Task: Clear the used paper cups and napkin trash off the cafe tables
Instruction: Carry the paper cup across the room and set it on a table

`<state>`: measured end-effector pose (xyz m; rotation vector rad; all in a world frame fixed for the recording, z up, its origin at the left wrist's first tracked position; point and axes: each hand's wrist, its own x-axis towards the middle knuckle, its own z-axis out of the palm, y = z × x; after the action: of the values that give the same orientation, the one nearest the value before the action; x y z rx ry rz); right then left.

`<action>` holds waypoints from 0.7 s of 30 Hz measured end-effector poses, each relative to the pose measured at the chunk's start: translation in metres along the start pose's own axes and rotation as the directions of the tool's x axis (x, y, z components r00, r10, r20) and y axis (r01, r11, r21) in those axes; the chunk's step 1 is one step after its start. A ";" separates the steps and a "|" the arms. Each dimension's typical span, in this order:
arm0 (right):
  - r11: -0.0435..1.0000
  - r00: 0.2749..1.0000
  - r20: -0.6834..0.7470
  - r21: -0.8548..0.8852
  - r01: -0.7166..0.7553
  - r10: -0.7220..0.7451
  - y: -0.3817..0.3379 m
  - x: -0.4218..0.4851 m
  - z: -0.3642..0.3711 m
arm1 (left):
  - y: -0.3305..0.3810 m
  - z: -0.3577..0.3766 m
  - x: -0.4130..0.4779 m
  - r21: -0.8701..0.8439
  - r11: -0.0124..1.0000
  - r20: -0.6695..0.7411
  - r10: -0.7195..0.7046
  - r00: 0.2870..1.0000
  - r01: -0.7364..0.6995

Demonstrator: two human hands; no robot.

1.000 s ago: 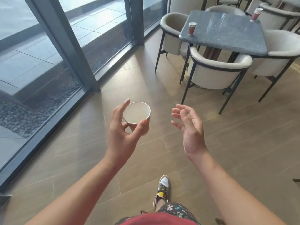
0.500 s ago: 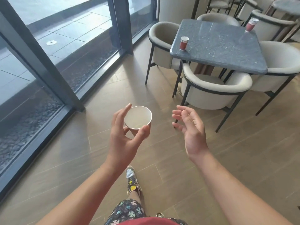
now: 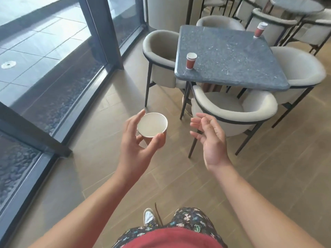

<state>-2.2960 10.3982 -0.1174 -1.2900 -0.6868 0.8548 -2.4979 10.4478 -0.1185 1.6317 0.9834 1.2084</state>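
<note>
Holding one paper cup (image 3: 152,125) upright in front of the body, the left hand (image 3: 136,149) grips it with the thumb on the near wall and the fingers curled round the far side. The cup's white interior shows and appears empty. The right hand (image 3: 209,140) is free, with its fingers loosely curled, and sits near the cup without touching it. Both hands are over the floor (image 3: 268,167), short of the furniture.

Ahead stands a grey stone surface (image 3: 232,56) ringed by padded chairs. Two red cups stand on it, well apart: the near red cup (image 3: 190,61) at the near left corner and the far red cup (image 3: 258,30) at the far right corner. No napkin is visible there.

The step in hand is judged to be transit, with one collected cup carried toward this surface. The next move calls for closing on the left corner, then reaching with the free right hand to grip the near red cup by its wall and lift it. The front chair (image 3: 232,111) is tucked under the near edge, so an approach from the left side is advisable.
</note>
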 end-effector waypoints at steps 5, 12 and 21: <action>1.000 0.998 -0.059 0.011 -0.006 0.007 0.007 0.067 0.013 | -0.025 0.013 0.075 0.002 1.000 0.044 -0.002 0.999 0.002; 0.999 0.994 -0.106 0.028 -0.023 0.026 0.027 0.183 0.016 | -0.067 0.060 0.189 0.012 1.000 0.080 -0.010 0.997 0.009; 0.998 0.991 -0.124 0.039 -0.049 0.054 0.031 0.339 0.010 | -0.111 0.132 0.325 0.072 0.997 0.106 -0.033 0.994 0.025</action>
<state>-2.1295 10.6922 -0.1558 -1.3218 -0.5383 0.8170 -2.3092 10.7626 -0.1486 1.7129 0.9885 1.0660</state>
